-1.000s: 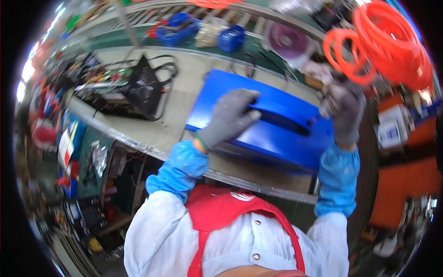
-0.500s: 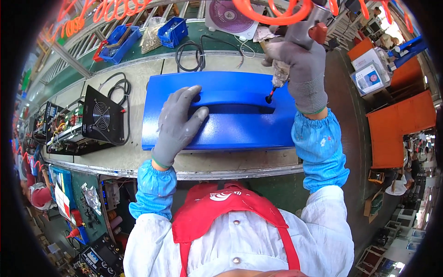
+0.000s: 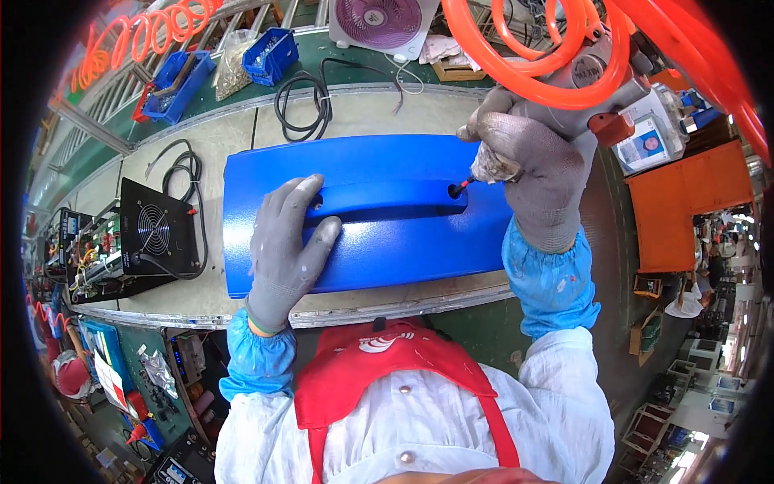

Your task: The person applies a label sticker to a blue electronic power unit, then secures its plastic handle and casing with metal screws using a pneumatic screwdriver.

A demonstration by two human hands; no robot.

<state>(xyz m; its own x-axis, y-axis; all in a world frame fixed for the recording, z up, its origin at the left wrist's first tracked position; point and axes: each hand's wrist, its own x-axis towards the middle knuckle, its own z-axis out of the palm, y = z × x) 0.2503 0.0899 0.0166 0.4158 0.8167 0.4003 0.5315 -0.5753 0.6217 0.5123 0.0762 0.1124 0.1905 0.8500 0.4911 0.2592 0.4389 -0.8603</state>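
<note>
A blue metal cover with a raised blue handle lies on the bench in front of me. My left hand, in a grey glove, rests on the cover's left part with fingers stretched out and thumb apart, beside the handle's left end. A small hole shows near its fingertips. In its grey glove, my right hand is closed round a grey power screwdriver with a wrapped nose. The tool leans to the right, its bit in the dark hole at the handle's right end. Whether a screw sits there is hidden.
Orange coiled hoses hang over the upper right, partly in front of the tool. An opened black device with a fan grille stands at left. Behind lie a black cable, blue parts bins and a purple-and-white fan.
The screwdriver has tilted from near upright to leaning right, its bit still at the handle's right hole. The view has shifted; the cover appears slightly lower and turned. My left hand stays on the cover.
</note>
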